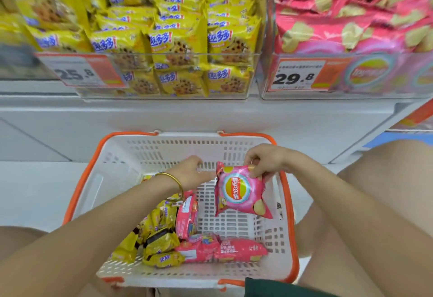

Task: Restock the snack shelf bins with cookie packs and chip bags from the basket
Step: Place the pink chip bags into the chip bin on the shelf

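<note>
Over the white basket point(79, 179) with its orange rim, a pink Lay's chip bag point(239, 193) hangs clear of the floor of the basket. Its long axis runs near upright and leans a little, so the logo reads sideways and the lower corner points down and right. The right hand point(264, 158) comes in from the right, wrist bent, and pinches the bag's upper edge between thumb and fingers. The left hand point(187, 172), with a gold bangle point(173, 179) on the wrist, reaches to the bag's upper left corner, fingers curled; whether it grips cannot be told. Yellow cookie packs point(159, 238) and more pink bags point(225, 250) lie below.
</note>
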Available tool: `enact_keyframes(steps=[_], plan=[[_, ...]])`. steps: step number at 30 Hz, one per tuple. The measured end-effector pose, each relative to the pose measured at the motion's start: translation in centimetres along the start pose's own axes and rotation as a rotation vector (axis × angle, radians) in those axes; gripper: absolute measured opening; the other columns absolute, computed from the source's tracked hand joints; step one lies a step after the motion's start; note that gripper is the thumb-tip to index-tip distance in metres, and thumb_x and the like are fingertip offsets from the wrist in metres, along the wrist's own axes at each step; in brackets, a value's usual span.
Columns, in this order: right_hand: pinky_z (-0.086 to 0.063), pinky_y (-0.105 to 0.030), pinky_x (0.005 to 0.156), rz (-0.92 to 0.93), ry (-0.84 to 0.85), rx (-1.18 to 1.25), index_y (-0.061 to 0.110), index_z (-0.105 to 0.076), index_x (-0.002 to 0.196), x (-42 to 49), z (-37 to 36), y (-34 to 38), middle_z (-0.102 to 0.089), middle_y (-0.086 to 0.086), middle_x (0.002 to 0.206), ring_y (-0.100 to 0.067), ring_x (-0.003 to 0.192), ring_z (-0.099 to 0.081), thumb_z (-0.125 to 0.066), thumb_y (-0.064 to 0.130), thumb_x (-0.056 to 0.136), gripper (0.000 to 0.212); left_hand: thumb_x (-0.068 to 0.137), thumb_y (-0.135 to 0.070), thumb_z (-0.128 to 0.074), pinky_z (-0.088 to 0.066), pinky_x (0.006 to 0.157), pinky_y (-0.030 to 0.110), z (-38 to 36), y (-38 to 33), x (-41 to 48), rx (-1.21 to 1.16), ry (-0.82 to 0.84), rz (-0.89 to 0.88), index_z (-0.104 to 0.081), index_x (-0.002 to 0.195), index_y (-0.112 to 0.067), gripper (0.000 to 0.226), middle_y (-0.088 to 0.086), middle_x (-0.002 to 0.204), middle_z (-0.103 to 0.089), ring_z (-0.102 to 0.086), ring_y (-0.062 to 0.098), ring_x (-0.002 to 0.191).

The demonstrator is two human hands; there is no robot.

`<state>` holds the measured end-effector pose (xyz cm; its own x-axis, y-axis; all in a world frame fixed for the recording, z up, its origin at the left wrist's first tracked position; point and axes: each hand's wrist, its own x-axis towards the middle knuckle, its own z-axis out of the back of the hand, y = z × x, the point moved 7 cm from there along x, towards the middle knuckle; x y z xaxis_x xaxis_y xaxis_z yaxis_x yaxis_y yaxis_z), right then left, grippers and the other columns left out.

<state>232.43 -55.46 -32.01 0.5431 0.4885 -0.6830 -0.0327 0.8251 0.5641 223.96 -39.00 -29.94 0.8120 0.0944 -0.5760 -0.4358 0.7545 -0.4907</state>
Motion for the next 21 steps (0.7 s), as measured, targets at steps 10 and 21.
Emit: enact_keyframes(steps=[10,21], plan=[[-0.058,-0.028,0.072,0.328,-0.155,0.361,0.015,-0.062,0.101,-10.5,5.8,4.0,-0.057,-0.006,0.096,-0.016,0.080,-0.062,-0.067,0.006,0.084,0.020,0.067,-0.039,-0.080,-0.056,0.083,0.040,3.6,-7.7,-4.5,-0.543,0.017,-0.205,-0.053,0.118,-0.013,0.064,0.009,0.110,-0.068,-0.068,0.023,0.097],[-0.059,-0.041,0.070,0.567,-0.512,1.207,0.009,-0.058,0.108,-19.8,12.3,1.5,-0.070,-0.014,0.094,-0.030,0.088,-0.069,-0.032,0.058,0.088,0.059,0.084,-0.009,-0.066,-0.059,0.057,0.028,10.4,-20.2,-9.0,-0.944,-0.154,-0.429,-0.061,0.103,-0.004,0.021,0.013,0.088,-0.069,-0.067,0.014,0.061]])
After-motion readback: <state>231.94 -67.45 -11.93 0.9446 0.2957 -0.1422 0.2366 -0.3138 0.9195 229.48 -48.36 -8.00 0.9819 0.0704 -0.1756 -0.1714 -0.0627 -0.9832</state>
